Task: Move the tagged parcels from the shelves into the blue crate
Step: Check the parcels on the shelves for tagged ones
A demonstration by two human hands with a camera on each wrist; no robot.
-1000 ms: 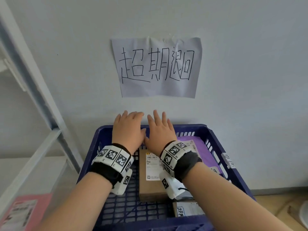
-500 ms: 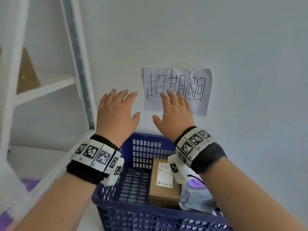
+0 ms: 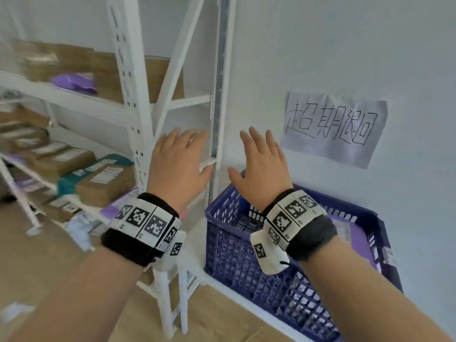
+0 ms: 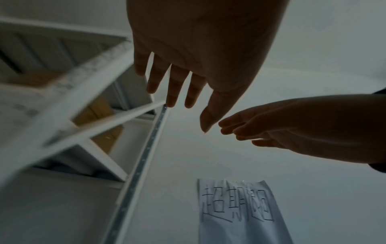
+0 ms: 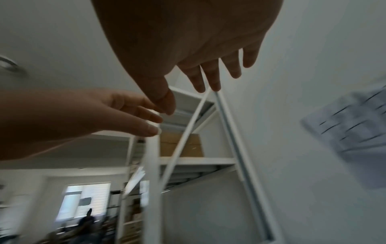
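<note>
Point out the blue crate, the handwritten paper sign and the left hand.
blue crate (image 3: 246, 262), head view, on its near slotted wall.
handwritten paper sign (image 3: 333, 127), head view, on the middle of the sheet.
left hand (image 3: 176, 169), head view, on the back of the hand.

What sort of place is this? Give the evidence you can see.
Probably a parcel storeroom or courier pickup point: white metal shelving stacked with labelled cardboard parcels, a blue crate holding mail, and a handwritten paper sign.

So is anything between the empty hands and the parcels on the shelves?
Yes. The rack's white upright and diagonal brace stand between the left hand and the parcels. The right hand is over the crate, further off.
</note>
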